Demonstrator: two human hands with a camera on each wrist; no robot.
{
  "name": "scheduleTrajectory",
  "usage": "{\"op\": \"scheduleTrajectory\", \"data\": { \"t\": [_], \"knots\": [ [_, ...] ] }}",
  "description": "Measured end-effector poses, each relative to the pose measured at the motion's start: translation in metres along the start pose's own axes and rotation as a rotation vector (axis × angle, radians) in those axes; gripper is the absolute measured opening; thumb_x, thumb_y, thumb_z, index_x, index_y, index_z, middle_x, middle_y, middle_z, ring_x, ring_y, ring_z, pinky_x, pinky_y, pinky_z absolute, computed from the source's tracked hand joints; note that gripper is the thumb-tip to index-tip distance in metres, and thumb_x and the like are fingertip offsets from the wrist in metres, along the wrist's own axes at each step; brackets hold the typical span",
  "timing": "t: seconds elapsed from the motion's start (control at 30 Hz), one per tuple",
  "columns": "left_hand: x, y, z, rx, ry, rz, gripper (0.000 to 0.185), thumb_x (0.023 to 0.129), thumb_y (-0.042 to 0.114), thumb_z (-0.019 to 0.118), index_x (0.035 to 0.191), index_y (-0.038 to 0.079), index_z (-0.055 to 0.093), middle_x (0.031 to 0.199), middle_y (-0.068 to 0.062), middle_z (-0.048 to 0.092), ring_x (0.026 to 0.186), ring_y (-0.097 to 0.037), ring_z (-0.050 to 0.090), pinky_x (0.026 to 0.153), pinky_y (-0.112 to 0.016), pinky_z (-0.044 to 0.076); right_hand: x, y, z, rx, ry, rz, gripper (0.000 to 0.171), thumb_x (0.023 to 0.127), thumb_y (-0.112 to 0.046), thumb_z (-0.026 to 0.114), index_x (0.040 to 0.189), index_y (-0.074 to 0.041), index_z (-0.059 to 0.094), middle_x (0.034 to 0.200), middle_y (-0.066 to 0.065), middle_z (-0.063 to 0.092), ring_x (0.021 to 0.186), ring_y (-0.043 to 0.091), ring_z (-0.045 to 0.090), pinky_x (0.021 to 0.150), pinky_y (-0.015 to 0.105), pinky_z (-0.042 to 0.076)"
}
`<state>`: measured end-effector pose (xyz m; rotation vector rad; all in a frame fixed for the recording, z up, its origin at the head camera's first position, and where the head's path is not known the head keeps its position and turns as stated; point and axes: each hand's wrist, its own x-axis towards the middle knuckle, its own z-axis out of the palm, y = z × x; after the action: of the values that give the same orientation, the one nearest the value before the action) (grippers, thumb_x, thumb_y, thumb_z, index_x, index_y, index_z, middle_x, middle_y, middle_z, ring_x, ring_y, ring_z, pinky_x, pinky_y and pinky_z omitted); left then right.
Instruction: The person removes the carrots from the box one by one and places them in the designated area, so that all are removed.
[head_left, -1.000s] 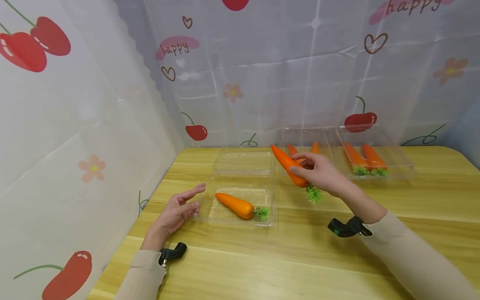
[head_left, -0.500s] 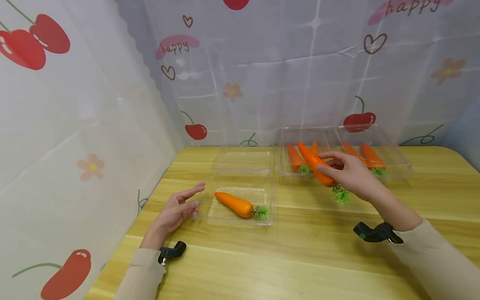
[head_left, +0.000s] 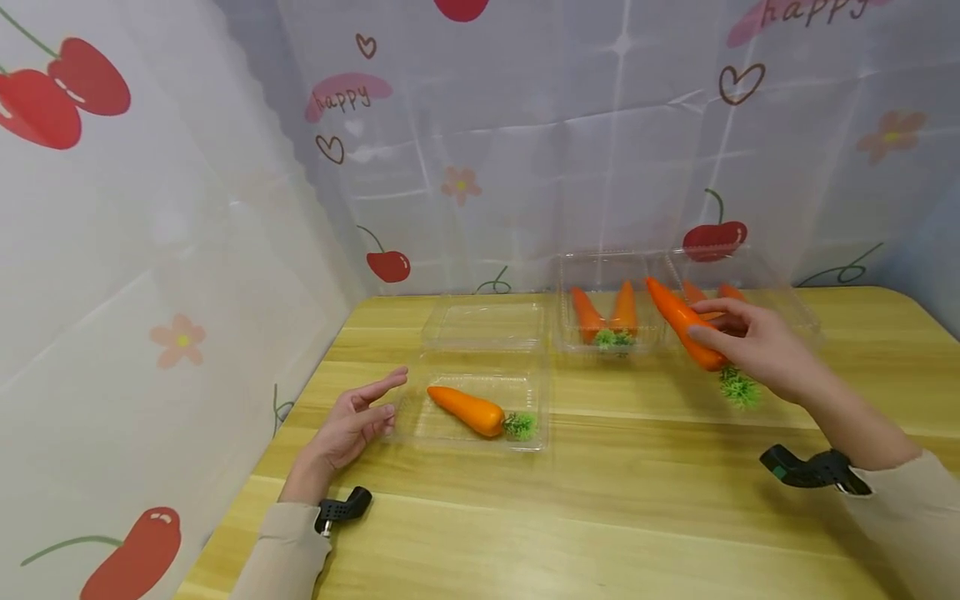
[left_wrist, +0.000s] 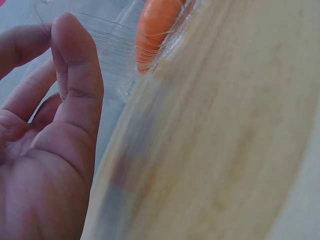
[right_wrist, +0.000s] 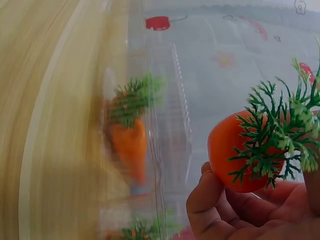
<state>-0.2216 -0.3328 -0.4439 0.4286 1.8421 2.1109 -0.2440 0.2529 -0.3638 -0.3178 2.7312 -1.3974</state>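
While the left hand (head_left: 352, 425) rests open beside a tray (head_left: 450, 433), the right hand (head_left: 757, 350) grips a carrot (head_left: 682, 321) above the bench (head_left: 600, 500).

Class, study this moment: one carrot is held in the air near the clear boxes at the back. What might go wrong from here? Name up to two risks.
1. The right hand holds the carrot tilted above the table; a loose grip might let it slide out.
2. The far right box already shows two carrots, and it looks light, so a nudge from the hand or the carrot could shift it.
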Motion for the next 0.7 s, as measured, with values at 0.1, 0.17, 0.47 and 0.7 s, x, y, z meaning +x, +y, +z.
{"op": "scheduleTrajectory", "data": {
  "t": [0.1,0.17,0.47,0.7],
  "knots": [
    [0.0,-0.001,0.0,0.004,-0.001,0.002,0.054,0.103,-0.006,0.051,0.155,-0.01,0.035,0.172,-0.012,0.019,0.078,-0.006,0.062,0.069,-0.018,0.057,-0.002,0.008,-0.009,0.0,0.023,0.001,0.056,0.105,-0.034,0.06,0.148,-0.001,0.047,0.124,0.022,0.064,0.084,0.002,0.063,0.066,0.028,0.058],
    [0.0,-0.001,0.0,0.002,0.004,0.004,0.054,0.103,-0.007,0.051,0.155,-0.009,0.036,0.172,-0.012,0.02,0.078,-0.006,0.061,0.069,-0.018,0.057,-0.003,0.013,-0.015,0.013,0.029,0.002,0.054,0.105,-0.032,0.06,0.147,0.0,0.048,0.117,0.008,0.067,0.084,0.002,0.062,0.066,0.027,0.058],
    [0.0,-0.002,-0.001,-0.02,-0.003,0.0,0.054,0.103,-0.008,0.05,0.155,-0.01,0.036,0.172,-0.009,0.023,0.079,-0.006,0.062,0.07,-0.018,0.057,-0.013,0.036,-0.042,0.075,0.039,0.066,0.027,0.106,-0.029,0.059,0.132,-0.025,0.054,0.095,-0.029,0.06,0.082,0.004,0.063,0.066,0.028,0.059],
    [0.0,-0.001,0.0,-0.019,0.004,-0.003,0.054,0.103,-0.008,0.051,0.155,-0.01,0.034,0.172,-0.009,0.022,0.078,-0.007,0.061,0.069,-0.018,0.057,-0.015,0.054,-0.061,0.052,0.11,0.088,0.028,0.106,-0.034,0.057,0.134,-0.03,0.052,0.094,-0.034,0.057,0.081,-0.001,0.062,0.064,0.027,0.058]
  ]
}}
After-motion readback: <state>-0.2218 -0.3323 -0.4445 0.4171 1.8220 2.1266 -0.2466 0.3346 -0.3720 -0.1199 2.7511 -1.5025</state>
